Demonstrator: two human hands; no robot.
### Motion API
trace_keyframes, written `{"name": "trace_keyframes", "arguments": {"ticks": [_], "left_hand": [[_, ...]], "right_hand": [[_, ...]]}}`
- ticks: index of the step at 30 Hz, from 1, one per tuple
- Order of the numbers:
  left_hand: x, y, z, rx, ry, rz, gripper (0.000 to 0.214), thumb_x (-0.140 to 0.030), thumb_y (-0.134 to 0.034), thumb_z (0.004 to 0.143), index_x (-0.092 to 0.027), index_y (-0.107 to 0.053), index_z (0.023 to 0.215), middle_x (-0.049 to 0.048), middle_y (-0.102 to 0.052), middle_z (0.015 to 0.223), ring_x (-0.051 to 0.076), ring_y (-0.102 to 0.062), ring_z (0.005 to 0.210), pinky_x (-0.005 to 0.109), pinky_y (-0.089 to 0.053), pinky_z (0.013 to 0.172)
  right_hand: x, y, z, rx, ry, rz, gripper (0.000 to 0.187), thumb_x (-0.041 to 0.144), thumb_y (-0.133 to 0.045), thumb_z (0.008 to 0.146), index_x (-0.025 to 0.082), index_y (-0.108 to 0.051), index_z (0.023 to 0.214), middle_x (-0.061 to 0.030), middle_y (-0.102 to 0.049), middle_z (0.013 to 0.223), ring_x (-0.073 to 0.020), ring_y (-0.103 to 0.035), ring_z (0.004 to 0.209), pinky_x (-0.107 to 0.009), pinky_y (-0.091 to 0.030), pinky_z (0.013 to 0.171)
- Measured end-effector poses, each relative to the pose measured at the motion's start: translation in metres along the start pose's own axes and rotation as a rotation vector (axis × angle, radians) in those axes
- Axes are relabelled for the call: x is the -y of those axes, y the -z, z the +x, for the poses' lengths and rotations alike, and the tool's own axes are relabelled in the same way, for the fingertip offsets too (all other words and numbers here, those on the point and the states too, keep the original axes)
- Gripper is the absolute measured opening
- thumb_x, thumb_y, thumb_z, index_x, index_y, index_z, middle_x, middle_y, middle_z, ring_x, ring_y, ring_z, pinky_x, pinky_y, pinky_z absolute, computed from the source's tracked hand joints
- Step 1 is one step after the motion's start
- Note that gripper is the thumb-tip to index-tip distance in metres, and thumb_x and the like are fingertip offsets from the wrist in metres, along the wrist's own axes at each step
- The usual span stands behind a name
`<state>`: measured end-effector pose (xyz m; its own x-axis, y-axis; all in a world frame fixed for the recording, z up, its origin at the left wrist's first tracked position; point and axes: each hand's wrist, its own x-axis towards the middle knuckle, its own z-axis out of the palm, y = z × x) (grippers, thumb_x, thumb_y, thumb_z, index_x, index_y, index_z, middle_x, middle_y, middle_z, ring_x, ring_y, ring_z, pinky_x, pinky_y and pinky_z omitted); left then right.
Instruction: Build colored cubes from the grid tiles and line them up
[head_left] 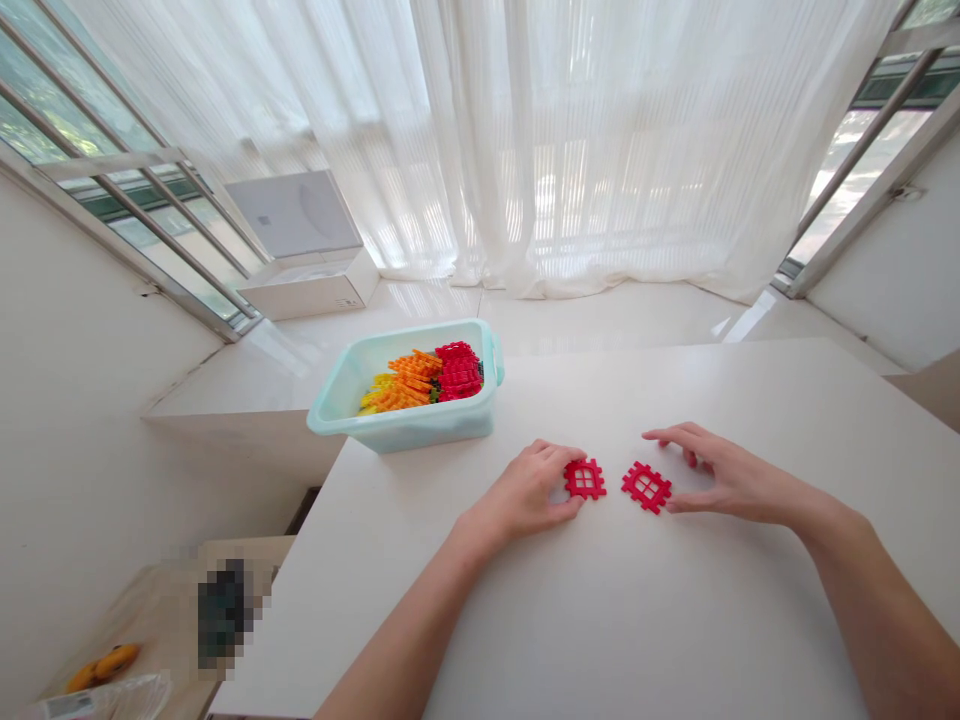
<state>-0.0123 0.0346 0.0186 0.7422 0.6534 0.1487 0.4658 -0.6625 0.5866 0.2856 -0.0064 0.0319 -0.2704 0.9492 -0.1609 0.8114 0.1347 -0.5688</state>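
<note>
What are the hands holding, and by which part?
The left hand touches the left edge of one red lattice piece, the right hand the right edge of another red piece; a real grip cannot be told.

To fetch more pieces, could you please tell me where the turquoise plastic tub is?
In the head view, the turquoise plastic tub sits at the far left corner of the white table, beyond the left hand.

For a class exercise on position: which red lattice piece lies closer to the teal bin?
The piece at the left hand; the other piece sits farther away, by the right hand.
</note>
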Motion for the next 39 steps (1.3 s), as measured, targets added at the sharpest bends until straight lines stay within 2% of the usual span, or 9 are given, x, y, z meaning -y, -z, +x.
{"name": "trace_keyframes", "arguments": {"ticks": [2, 6, 10, 14, 17, 23, 29, 34, 39], "left_hand": [[0.001, -0.001, 0.000, -0.006, 0.002, 0.000, 0.042, -0.024, -0.064, 0.081, -0.022, -0.055, 0.122, 0.0056, -0.066, 0.116, 0.024, -0.057, 0.110, 0.037, -0.047, 0.099], [0.006, -0.005, -0.001, -0.060, -0.009, -0.035, 0.053, -0.025, -0.067, 0.082, -0.023, -0.048, 0.131, 0.0061, -0.062, 0.127, 0.023, -0.056, 0.116, 0.037, -0.046, 0.102], [0.009, -0.008, -0.002, -0.098, -0.006, -0.067, 0.060, -0.030, -0.070, 0.081, -0.023, -0.044, 0.135, 0.0081, -0.058, 0.133, 0.023, -0.056, 0.119, 0.037, -0.045, 0.103], [0.009, -0.005, -0.001, -0.069, 0.008, -0.019, 0.053, -0.032, -0.071, 0.081, -0.023, -0.050, 0.129, 0.0065, -0.062, 0.128, 0.025, -0.058, 0.115, 0.038, -0.047, 0.100], [0.009, -0.004, 0.001, -0.046, 0.039, 0.020, 0.051, -0.034, -0.071, 0.080, -0.022, -0.053, 0.126, 0.0058, -0.065, 0.122, 0.025, -0.060, 0.108, 0.038, -0.049, 0.094], [0.009, -0.006, 0.002, -0.060, 0.061, 0.032, 0.049, -0.037, -0.073, 0.078, -0.021, -0.056, 0.122, 0.0052, -0.068, 0.116, 0.024, -0.061, 0.104, 0.035, -0.049, 0.089], [0.009, -0.016, 0.006, -0.106, 0.061, 0.032, 0.048, -0.038, -0.075, 0.077, -0.022, -0.058, 0.118, 0.0035, -0.070, 0.106, 0.023, -0.063, 0.096, 0.034, -0.048, 0.086], [0.009, -0.018, 0.008, -0.109, 0.037, 0.000, 0.043, -0.038, -0.075, 0.077, -0.024, -0.059, 0.114, 0.0013, -0.071, 0.104, 0.021, -0.063, 0.092, 0.033, -0.048, 0.084], [0.011, -0.013, 0.008, -0.074, -0.004, -0.013, 0.044, -0.039, -0.077, 0.076, -0.025, -0.060, 0.113, 0.0016, -0.071, 0.110, 0.021, -0.062, 0.096, 0.034, -0.047, 0.089]], "right_hand": [[0.001, 0.002, -0.001, 0.072, 0.055, 0.016, 0.063, 0.048, -0.071, 0.075, 0.039, -0.052, 0.135, -0.0048, -0.053, 0.131, -0.0252, -0.063, 0.098, -0.034, -0.054, 0.081], [0.008, -0.002, 0.002, 0.147, 0.096, 0.042, 0.037, 0.043, -0.066, 0.082, 0.039, -0.064, 0.119, -0.0029, -0.054, 0.125, -0.0243, -0.063, 0.097, -0.034, -0.052, 0.083], [0.007, -0.004, 0.003, 0.094, 0.054, 0.068, 0.038, 0.042, -0.069, 0.080, 0.035, -0.064, 0.117, -0.0028, -0.060, 0.112, -0.0204, -0.062, 0.080, -0.032, -0.053, 0.072], [0.002, -0.004, 0.003, 0.072, 0.057, 0.053, 0.048, 0.042, -0.070, 0.078, 0.036, -0.060, 0.125, -0.0026, -0.062, 0.108, -0.0195, -0.061, 0.076, -0.032, -0.053, 0.070], [0.000, -0.006, 0.004, 0.068, 0.074, 0.044, 0.041, 0.045, -0.070, 0.078, 0.032, -0.064, 0.117, -0.0035, -0.061, 0.108, -0.0193, -0.061, 0.076, -0.031, -0.053, 0.069], [-0.002, -0.012, 0.007, -0.044, 0.088, -0.029, 0.030, 0.044, -0.068, 0.079, 0.026, -0.063, 0.102, -0.0052, -0.061, 0.102, -0.0185, -0.059, 0.071, -0.033, -0.053, 0.067], [0.016, -0.019, 0.012, -0.189, 0.180, 0.040, 0.029, 0.035, -0.067, 0.079, 0.025, -0.058, 0.105, -0.0059, -0.062, 0.104, -0.0205, -0.061, 0.081, -0.033, -0.053, 0.070], [0.035, -0.039, 0.018, -0.169, 0.256, 0.021, 0.031, 0.031, -0.068, 0.079, 0.026, -0.058, 0.108, -0.0059, -0.062, 0.109, -0.0206, -0.063, 0.084, -0.034, -0.054, 0.075], [0.032, -0.047, 0.023, -0.182, 0.278, -0.002, 0.033, 0.033, -0.068, 0.080, 0.027, -0.060, 0.111, -0.0065, -0.063, 0.111, -0.0225, -0.065, 0.090, -0.036, -0.055, 0.078]]}}
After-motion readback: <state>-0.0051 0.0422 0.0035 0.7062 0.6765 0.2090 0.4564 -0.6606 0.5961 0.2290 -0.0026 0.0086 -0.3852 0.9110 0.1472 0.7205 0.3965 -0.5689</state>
